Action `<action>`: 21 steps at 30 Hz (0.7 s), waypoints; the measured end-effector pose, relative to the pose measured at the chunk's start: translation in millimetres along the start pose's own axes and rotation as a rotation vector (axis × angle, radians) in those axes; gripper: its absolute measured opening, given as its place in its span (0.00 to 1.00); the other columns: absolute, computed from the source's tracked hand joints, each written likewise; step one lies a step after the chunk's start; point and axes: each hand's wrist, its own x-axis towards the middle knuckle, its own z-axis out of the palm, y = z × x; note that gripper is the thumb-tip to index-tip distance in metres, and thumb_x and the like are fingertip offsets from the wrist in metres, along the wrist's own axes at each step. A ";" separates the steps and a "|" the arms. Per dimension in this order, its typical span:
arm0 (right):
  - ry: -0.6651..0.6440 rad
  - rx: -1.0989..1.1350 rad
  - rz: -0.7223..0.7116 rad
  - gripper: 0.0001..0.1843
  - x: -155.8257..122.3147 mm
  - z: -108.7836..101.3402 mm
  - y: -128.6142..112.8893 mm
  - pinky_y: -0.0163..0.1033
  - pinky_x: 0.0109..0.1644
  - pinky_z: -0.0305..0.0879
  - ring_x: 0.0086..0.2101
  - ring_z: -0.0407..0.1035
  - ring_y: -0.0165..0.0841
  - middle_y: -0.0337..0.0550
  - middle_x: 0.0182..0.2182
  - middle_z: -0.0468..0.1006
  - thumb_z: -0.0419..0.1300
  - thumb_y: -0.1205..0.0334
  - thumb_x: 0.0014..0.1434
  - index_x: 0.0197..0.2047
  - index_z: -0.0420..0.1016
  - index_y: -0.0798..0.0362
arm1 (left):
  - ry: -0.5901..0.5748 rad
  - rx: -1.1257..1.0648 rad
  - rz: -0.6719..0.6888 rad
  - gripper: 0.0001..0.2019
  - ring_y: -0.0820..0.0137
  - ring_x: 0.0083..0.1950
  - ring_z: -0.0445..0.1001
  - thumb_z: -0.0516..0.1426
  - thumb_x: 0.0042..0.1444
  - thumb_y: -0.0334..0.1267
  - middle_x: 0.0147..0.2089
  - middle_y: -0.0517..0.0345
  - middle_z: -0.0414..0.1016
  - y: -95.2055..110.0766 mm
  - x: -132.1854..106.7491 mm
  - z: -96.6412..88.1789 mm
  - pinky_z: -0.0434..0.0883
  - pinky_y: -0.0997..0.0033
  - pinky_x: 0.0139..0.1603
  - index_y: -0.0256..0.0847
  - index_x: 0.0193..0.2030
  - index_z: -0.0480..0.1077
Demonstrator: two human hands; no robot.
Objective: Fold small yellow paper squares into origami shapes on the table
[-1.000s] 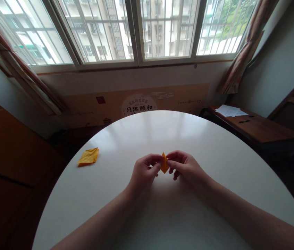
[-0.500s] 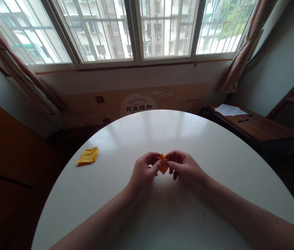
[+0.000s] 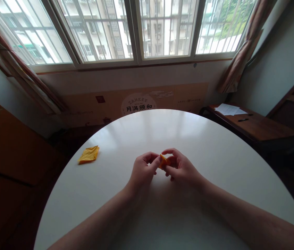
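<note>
Between my hands, just above the middle of the white round table point(image 3: 147, 208), is a small piece of folded orange paper point(image 3: 164, 161). My left hand point(image 3: 144, 168) pinches its left side between thumb and fingers. On the other side, the thumb of my right hand point(image 3: 182, 166) presses against the paper's lower right, with the forefinger arched over its top. Fingers cover much of the paper, so its full shape is hidden. A flat, creased yellow-orange paper square point(image 3: 89, 155) lies apart from my hands, near the table's left edge.
Beyond the table's far edge stands a printed tan board point(image 3: 188, 97) beneath the barred windows. At the right, a brown wooden desk point(image 3: 269, 128) bears white papers point(image 3: 230, 109) and a dark pen point(image 3: 243, 120). A wooden cabinet point(image 3: 8, 142) stands at the left.
The orange paper has turned and tilted in my hands, so less of it shows. My right forefinger has lifted over its top, and the right thumb has shifted lower.
</note>
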 end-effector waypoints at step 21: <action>-0.038 0.099 0.039 0.19 1.9 -3.7 4.7 0.32 0.23 0.70 0.26 0.71 0.29 0.34 0.29 0.74 0.65 0.61 0.54 0.48 0.65 0.50 | 0.016 0.081 0.039 0.15 0.69 0.28 0.72 0.57 0.58 0.47 0.29 0.54 0.75 -5.2 2.3 -0.9 0.72 0.73 0.22 0.36 0.34 0.74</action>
